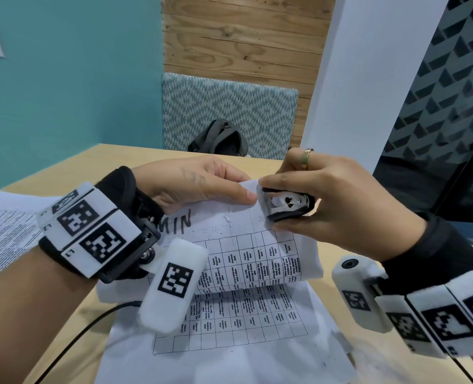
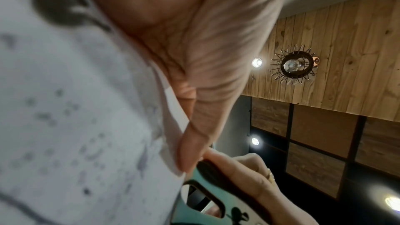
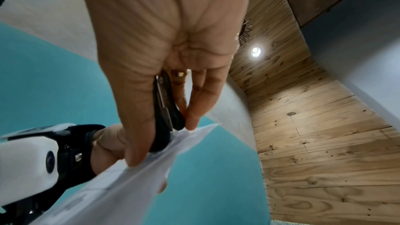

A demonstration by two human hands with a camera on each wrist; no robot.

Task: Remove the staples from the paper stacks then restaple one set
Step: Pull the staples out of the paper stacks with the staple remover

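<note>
The head view looks forward and down from above the wooden table point(image 1: 63, 167), close over both hands, with the wall and a patterned seat back point(image 1: 229, 106) beyond. The left wrist view sits very near the left hand point(image 2: 205, 57) and tilts upward past the blurred paper stack point(image 2: 75, 109) to the plank ceiling point(image 2: 346, 49). The right wrist view looks along the right hand point(image 3: 168, 32), also upward, and shares with both others the lifted paper corner where the two hands meet at the black staple remover point(image 3: 164, 109).
</note>
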